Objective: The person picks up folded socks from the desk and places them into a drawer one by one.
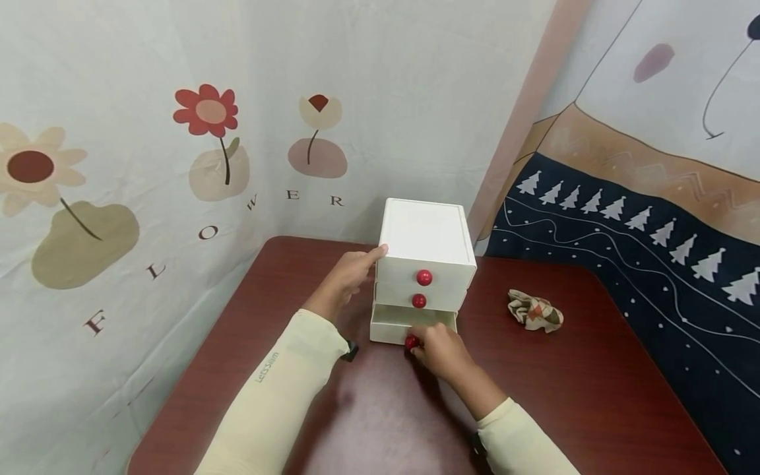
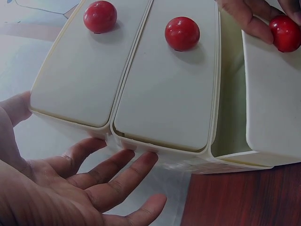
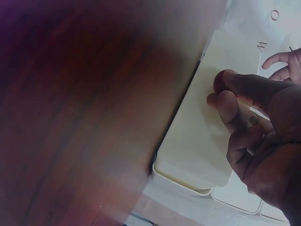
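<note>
A small white drawer unit (image 1: 424, 231) with three stacked drawers stands on the table, a round red knob on each front. Its bottom drawer (image 1: 388, 332) is pulled partway out, while the top drawer (image 2: 77, 61) and the middle drawer (image 2: 164, 94) are closed. My right hand (image 1: 442, 349) pinches the bottom drawer's red knob (image 3: 220, 81) between thumb and fingers. At the unit's left side, my left hand (image 1: 346, 280) rests its thumb near the top front edge and its fingertips against the side wall, the fingers spread and fairly straight.
On the reddish-brown table (image 1: 534, 396), a crumpled patterned cloth (image 1: 536, 311) lies to the right of the unit. Behind the table hangs a pale curtain (image 1: 415, 99) with flower prints, and at the right a dark blue printed cloth (image 1: 671, 297).
</note>
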`<action>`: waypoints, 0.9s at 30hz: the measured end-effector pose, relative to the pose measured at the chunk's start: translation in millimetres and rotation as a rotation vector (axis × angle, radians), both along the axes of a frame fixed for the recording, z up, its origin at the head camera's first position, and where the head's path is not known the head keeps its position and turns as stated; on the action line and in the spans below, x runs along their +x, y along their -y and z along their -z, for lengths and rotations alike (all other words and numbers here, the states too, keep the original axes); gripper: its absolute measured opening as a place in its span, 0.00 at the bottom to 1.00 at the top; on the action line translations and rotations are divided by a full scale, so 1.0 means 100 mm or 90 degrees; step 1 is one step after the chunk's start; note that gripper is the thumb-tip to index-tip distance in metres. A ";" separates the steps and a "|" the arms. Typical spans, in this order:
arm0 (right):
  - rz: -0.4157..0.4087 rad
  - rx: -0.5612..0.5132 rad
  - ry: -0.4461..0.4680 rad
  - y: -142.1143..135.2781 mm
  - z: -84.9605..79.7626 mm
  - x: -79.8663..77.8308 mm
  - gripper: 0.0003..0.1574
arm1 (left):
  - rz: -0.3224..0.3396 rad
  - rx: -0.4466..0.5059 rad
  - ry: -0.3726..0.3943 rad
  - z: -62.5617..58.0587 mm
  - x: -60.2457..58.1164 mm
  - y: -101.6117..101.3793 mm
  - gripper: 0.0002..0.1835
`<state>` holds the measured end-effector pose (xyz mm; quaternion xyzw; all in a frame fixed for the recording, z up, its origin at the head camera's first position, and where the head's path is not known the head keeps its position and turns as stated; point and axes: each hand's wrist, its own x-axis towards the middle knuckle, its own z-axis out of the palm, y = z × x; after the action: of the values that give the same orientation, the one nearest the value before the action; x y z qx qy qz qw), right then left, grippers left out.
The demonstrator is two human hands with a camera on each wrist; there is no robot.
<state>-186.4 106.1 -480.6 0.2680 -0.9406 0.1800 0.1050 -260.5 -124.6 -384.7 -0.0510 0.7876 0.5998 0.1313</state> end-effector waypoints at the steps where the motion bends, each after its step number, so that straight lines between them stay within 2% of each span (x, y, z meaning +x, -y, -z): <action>1: -0.001 -0.004 0.002 0.00 0.00 0.01 0.14 | -0.001 0.002 -0.001 0.00 0.00 0.00 0.40; 14: -0.014 -0.039 0.056 -0.02 -0.01 0.09 0.13 | -0.009 -0.006 0.004 -0.02 0.02 -0.01 0.41; 21: -0.020 -0.075 0.109 -0.05 0.00 0.11 0.12 | -0.008 -0.004 0.000 -0.02 0.03 -0.02 0.38; 27: -0.027 -0.086 0.099 -0.07 0.00 0.12 0.13 | -0.009 0.000 -0.004 -0.02 0.03 -0.01 0.38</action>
<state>-174.5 113.6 -480.4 0.2650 -0.9259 0.2655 0.0455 -257.8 -123.2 -382.4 -0.0550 0.7877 0.6008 0.1248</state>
